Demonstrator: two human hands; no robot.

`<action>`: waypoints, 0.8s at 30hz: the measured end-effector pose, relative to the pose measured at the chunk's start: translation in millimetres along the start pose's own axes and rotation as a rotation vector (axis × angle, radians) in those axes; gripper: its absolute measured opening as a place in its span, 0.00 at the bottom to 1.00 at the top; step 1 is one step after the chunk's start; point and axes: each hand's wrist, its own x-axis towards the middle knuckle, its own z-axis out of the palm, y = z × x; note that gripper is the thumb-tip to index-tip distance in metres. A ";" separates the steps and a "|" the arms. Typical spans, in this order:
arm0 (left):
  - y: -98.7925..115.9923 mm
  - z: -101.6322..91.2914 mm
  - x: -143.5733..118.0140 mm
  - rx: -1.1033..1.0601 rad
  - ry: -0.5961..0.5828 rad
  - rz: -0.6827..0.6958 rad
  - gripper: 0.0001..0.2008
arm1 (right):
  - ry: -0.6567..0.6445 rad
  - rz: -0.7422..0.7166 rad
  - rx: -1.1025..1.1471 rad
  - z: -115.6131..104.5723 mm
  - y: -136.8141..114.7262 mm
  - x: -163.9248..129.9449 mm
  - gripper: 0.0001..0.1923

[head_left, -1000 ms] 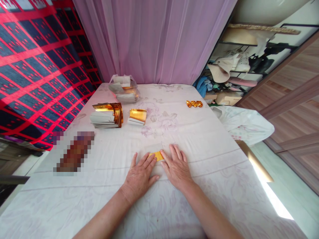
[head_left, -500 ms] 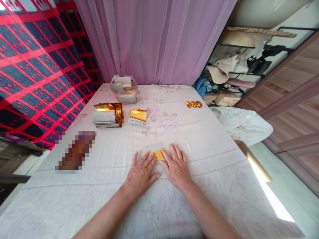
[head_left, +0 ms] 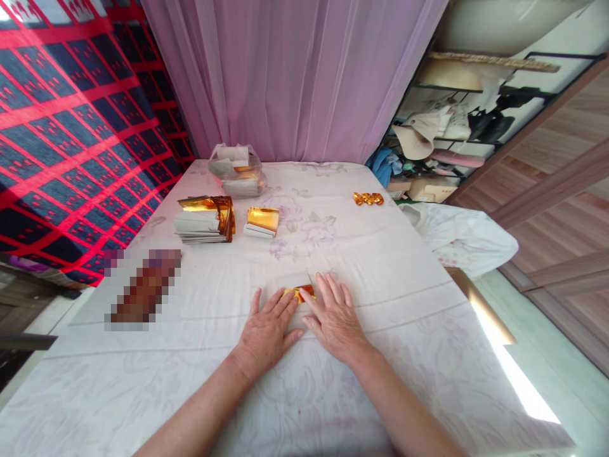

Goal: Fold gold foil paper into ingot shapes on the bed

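With your left hand (head_left: pixel 267 322) and right hand (head_left: pixel 337 322) both flat, grip open, uneven pressure on the gold paper (head_left: pixel 308 291) could let it slip askew.

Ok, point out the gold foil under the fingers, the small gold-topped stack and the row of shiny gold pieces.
Gold foil (head_left: pixel 309 290): head view, its exposed right end.
Small stack (head_left: pixel 263 218): head view, its gold top.
Shiny gold pieces (head_left: pixel 368 199): head view, the row's middle.
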 end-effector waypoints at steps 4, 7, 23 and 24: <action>-0.6 2.6 -0.9 0.021 0.001 -0.001 0.29 | -0.047 -0.011 0.013 3.1 2.1 -0.8 0.27; -2.4 3.3 -1.5 0.053 0.005 0.018 0.29 | -0.074 0.031 0.012 6.4 3.4 -2.4 0.28; -30.1 -7.9 -15.6 -0.016 -0.056 0.069 0.27 | 0.018 0.106 0.013 2.4 6.4 -1.6 0.29; -27.9 -8.2 -14.7 -0.029 -0.052 0.052 0.27 | 0.063 0.095 0.024 0.1 6.6 -0.6 0.28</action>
